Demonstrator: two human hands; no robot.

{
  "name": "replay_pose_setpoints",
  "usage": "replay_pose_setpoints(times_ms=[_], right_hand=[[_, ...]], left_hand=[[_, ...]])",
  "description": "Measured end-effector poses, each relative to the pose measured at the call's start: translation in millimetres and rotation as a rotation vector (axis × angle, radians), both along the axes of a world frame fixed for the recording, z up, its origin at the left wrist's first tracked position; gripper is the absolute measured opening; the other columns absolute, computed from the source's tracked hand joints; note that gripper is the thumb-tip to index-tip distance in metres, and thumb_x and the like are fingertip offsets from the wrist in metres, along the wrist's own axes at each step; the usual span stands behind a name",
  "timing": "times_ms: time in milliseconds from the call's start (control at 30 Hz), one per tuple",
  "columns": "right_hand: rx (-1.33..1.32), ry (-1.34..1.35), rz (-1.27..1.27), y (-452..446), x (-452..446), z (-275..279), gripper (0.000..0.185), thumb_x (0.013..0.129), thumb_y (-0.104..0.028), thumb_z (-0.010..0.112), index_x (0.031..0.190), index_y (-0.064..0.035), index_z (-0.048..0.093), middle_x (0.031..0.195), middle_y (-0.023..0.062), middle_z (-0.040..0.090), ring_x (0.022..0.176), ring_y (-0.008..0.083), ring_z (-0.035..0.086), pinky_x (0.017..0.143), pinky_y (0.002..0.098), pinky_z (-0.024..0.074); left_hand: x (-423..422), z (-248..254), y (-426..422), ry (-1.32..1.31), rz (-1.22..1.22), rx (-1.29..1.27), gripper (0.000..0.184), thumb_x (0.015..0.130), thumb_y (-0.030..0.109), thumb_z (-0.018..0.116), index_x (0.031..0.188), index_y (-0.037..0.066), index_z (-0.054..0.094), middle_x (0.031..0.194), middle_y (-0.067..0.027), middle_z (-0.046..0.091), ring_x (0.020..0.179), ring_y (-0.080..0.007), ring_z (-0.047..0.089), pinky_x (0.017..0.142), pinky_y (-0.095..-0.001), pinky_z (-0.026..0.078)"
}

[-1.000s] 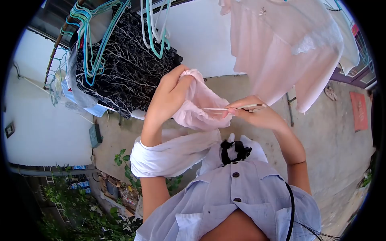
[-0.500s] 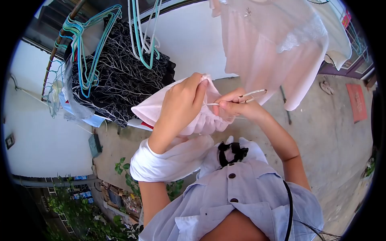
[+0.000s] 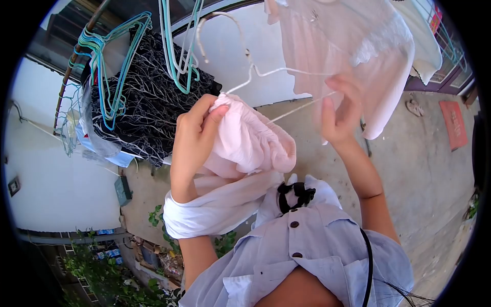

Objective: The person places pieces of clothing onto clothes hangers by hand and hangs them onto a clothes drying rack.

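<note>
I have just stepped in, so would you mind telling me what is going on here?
A person grips a bunched pale pink garment in their left hand. One end of a white wire hanger is in or behind the cloth; the other sticks out bare beside their right hand, whose grip is too blurred to judge. A white cloth is draped around the left forearm.
</note>
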State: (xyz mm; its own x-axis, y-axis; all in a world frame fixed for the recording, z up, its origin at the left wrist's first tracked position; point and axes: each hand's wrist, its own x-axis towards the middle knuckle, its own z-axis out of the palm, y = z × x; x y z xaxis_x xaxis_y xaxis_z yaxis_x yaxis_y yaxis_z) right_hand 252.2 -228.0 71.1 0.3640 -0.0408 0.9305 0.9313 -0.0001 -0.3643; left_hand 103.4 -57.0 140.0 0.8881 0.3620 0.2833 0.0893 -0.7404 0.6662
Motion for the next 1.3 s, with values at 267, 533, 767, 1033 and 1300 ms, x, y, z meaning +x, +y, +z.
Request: replay_pose_setpoints(times_ms=[267,533,767,1033,1300], right_hand=[[-0.89,-0.093,0.541,9.9,-4.4,-82.9,0.022,0.074,-0.019,0.054,0.091,-0.0044,0.052,0.086,0.0078,0.054,0.083,0.0217,0.048,0.08,0.0374,0.0306],[-1.0,-0.066,0.412,-37.0,57.0,-21.2,0.015,0.077,-0.017,0.047,0.081,-0.0029,0.052,0.083,0.0105,0.051,0.085,0.0255,0.046,0.078,0.0371,0.0326],[-0.954,-0.142,0.377,-54.6,68.8,25.8,0.008,0.073,-0.007,0.049,0.074,0.0009,0.05,0.075,0.0126,0.049,0.076,0.028,0.047,0.064,0.0352,0.0392],[-0.687,-0.293,0.812,-3.7,15.9,40.0,0.014,0.067,0.001,0.054,0.081,0.0011,0.055,0.078,0.011,0.052,0.081,0.0258,0.048,0.07,0.0327,0.0415],[-0.372,0.195,0.47,27.8,-24.0,13.3,0.018,0.064,0.003,0.059,0.082,-0.001,0.056,0.07,0.007,0.053,0.073,0.0198,0.05,0.066,0.0279,0.0429]], left_hand=[[-16.9,12.6,8.7,-0.192,-0.082,-0.263,0.018,0.082,0.017,0.05,0.078,-0.001,0.052,0.065,0.0047,0.045,0.059,-0.0019,0.035,0.051,-0.0154,0.028],[-67.1,0.4,51.7,-0.26,0.054,-0.387,0.024,0.083,0.022,0.049,0.08,-0.001,0.053,0.065,0.0063,0.044,0.059,-0.0005,0.034,0.052,-0.0143,0.026],[-90.3,-13.2,64.1,-0.102,0.041,-0.141,0.025,0.083,0.02,0.049,0.07,-0.001,0.049,0.055,0.0046,0.034,0.052,-0.0033,0.027,0.044,-0.0192,0.021],[-63.3,-17.2,33.7,-0.021,-0.055,0.201,0.016,0.079,0.012,0.05,0.069,-0.001,0.05,0.047,-0.008,0.035,0.038,-0.0148,0.031,0.038,-0.0242,0.026],[-69.1,-32.4,39.0,-0.158,-0.04,0.118,0.012,0.078,0.008,0.05,0.072,-0.002,0.052,0.051,-0.0079,0.042,0.04,-0.0134,0.037,0.039,-0.0233,0.029]])
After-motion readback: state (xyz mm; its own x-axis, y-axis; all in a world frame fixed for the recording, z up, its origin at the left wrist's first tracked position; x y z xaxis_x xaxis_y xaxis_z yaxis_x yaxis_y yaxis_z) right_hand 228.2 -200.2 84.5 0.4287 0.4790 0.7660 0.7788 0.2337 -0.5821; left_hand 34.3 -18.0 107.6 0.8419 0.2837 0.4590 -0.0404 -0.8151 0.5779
